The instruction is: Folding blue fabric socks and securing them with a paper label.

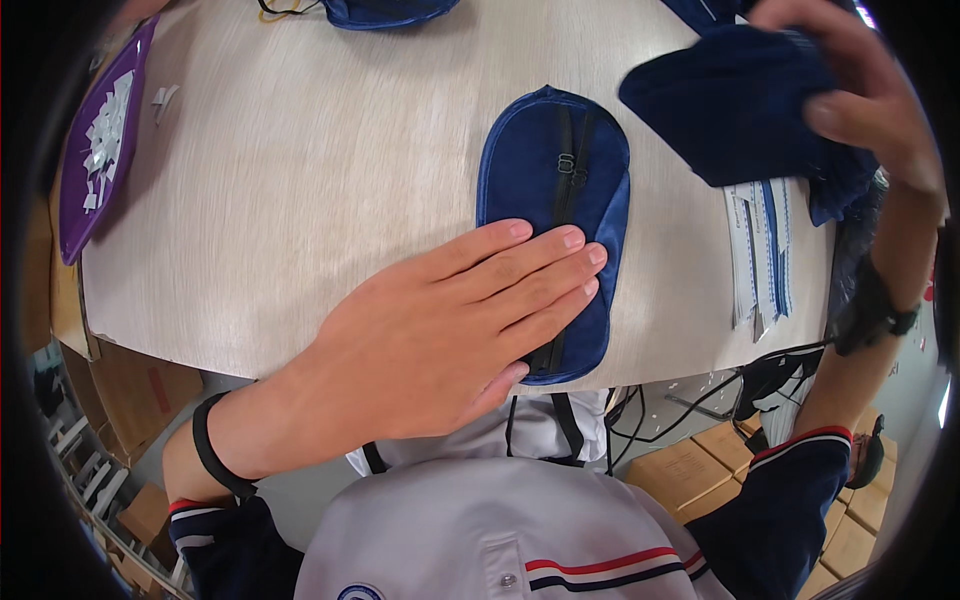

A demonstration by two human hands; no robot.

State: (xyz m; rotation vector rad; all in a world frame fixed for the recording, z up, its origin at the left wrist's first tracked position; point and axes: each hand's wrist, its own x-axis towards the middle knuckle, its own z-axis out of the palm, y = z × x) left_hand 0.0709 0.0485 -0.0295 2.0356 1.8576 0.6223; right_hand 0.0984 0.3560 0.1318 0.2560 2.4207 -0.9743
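Observation:
A dark blue satin eye mask [600,340] with shiny edging lies lengthwise at the near middle of the table. Black straps with small slide buckles [567,163] run along it. My left hand [440,320] rests flat across its lower half, fingers stretched out, palm down. At the upper right, my right hand [870,105] is closed on dark blue fabric pieces [725,105], thumb on the near side; how many layers there are, I cannot tell. Under this fabric, a bundle of white and blue printed strips [755,260] lies on the table.
A purple tray [122,190] of small white pieces stands at the left edge, a few loose scraps [165,102] beside it. More blue fabric [390,10] lies at the far edge. Below the table are cardboard boxes [680,475] and a black cable [690,410].

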